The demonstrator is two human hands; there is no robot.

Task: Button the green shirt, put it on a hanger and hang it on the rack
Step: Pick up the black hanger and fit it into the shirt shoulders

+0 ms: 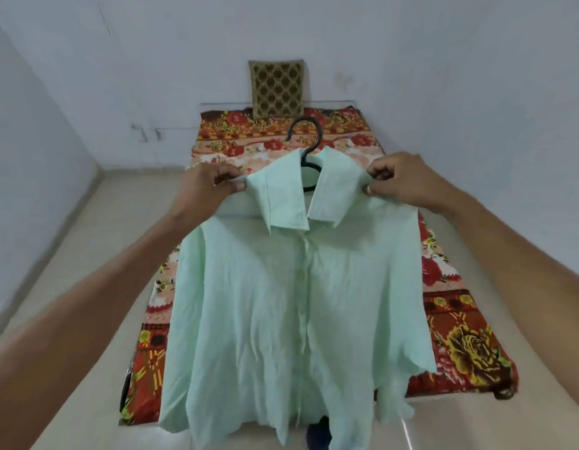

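Closest to me, both forearms reach forward from the bottom corners of my view, well apart. Between them hangs the green shirt (294, 303), front toward me. Its hem falls lowest in my view, with something dark (319, 433) showing just under it; I cannot tell what that is. The shirt's front is closed along the middle strip, where I make out a few faint small buttons. The cloth is creased and the right side edge flares outward.

Higher up, the collar lies folded open with its points down. My left hand (210, 183) pinches the shirt's shoulder on one side and my right hand (402, 177) pinches the other, fingers curled tight on the cloth, the two hands spread to either side of the collar. A dark hanger (309, 141) sits inside the neck, its hook rising out of the collar.

Behind the shirt lies a red and orange floral blanket (470, 349) spread over a low mattress on a pale floor (86, 254). At its far end a patterned brown cushion (276, 87) leans upright against the white wall (444, 60).
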